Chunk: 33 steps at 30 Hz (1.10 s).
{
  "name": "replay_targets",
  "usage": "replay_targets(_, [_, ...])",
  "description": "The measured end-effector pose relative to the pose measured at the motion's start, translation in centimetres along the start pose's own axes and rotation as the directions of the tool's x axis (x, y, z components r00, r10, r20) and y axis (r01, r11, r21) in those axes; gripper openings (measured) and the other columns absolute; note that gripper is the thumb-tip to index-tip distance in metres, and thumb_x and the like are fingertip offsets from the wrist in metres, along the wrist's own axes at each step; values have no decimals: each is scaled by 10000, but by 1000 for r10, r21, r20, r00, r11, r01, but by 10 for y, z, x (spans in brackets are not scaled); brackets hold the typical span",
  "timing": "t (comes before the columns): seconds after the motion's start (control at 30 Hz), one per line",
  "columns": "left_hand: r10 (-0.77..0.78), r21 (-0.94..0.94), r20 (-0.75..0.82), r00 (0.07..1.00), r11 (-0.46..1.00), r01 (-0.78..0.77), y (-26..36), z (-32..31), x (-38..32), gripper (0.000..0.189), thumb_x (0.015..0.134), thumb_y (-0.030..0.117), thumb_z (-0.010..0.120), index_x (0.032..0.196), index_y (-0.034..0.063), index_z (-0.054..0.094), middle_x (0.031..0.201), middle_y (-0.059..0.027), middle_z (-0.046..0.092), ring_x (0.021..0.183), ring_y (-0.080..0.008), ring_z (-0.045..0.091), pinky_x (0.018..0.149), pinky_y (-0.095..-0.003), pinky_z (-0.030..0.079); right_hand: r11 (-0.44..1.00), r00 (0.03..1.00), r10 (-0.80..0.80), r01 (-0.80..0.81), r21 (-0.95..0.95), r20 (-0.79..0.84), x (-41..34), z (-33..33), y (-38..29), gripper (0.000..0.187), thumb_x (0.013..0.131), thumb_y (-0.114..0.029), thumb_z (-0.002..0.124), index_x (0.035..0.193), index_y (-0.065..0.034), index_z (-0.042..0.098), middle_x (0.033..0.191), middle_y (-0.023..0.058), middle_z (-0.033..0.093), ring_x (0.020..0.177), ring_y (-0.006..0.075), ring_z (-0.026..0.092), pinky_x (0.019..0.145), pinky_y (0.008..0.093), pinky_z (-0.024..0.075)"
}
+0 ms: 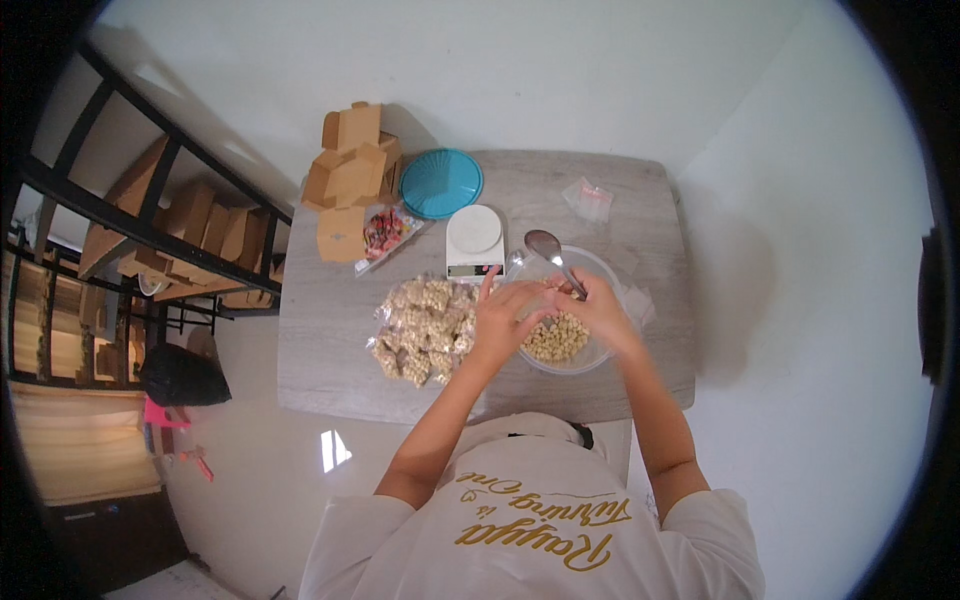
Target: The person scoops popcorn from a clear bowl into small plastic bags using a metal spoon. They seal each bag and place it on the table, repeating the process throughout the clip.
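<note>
Both hands meet over a clear plastic bowl (609,341) holding pale, round nut-like pieces (556,341). My right hand (596,304) grips a metal spoon (545,245), its bowl end pointing away to the upper left. The fingers of my left hand (506,319) touch those of my right; a small item, perhaps a clear bag, may be between them, but the fingers hide it. A white digital kitchen scale (475,236) stands just beyond my left hand. Left of that hand lie several filled clear bags (424,330) of similar pale pieces, piled together.
Behind the scale rests a round teal lid (441,184). Open cardboard boxes (349,176) stand at the back left, beside a bag of colourful pieces (390,232). Small clear bags (590,199) lie at the back right. A black metal shelf (157,217) with boxes is left of the table.
</note>
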<state>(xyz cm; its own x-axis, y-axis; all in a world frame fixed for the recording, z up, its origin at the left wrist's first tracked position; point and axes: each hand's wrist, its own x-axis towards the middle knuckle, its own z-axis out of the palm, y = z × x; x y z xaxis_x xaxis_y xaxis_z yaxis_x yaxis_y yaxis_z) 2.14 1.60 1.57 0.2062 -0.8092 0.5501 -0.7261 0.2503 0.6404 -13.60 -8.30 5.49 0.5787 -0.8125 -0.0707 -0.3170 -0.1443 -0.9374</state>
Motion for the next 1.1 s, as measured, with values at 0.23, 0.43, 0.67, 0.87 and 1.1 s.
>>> replay_targets(0.23, [-485, -379, -104, 868, 826, 417, -18, -26, -13, 428, 738, 83, 807, 1145, 60, 677, 1036, -84, 705, 919, -205, 665, 897, -357, 494, 753, 992, 27, 59, -655, 121, 12, -39, 12, 234, 915, -198, 576, 836, -18, 703, 745, 124, 669, 738, 252, 667, 648, 381, 497])
replay_targets(0.43, [-528, -493, -78, 846, 758, 427, -21, -36, -20, 443, 822, 102, 753, 1237, 41, 612, 1119, -82, 664, 1016, -170, 619, 913, -307, 468, 174, 956, 19, 284, -943, 291, 36, 17, 97, 180, 835, -145, 579, 818, -73, 743, 839, 113, 716, 819, 255, 704, 662, 421, 523])
replay_targets(0.67, [-457, -386, -141, 878, 842, 377, -20, -38, -30, 458, 770, 106, 782, 1198, 39, 633, 1153, -101, 648, 1056, -214, 595, 922, -340, 462, 200, 873, 133, 440, -875, 470, 51, 42, 118, 191, 857, -139, 560, 845, -112, 749, 886, 97, 729, 862, 257, 705, 683, 426, 527])
replay_targets(0.87, [-461, -365, -128, 878, 845, 391, -18, -38, -30, 444, 775, 101, 774, 1192, 39, 634, 1156, -108, 644, 1073, -234, 592, 938, -344, 455, 377, 788, 302, 419, -826, 537, 57, 26, 147, 162, 799, -166, 642, 883, -73, 744, 892, 119, 722, 860, 299, 696, 696, 449, 525])
replay_targets(1.1, [-382, -272, -136, 914, 902, 336, -21, -39, -26, 448, 757, 104, 791, 1181, 57, 652, 1161, -125, 645, 1038, -247, 613, 906, -349, 480, 744, 826, 156, 262, -614, 542, 59, -20, 103, 130, 799, -145, 655, 878, -98, 747, 863, 141, 703, 794, 327, 663, 705, 432, 510])
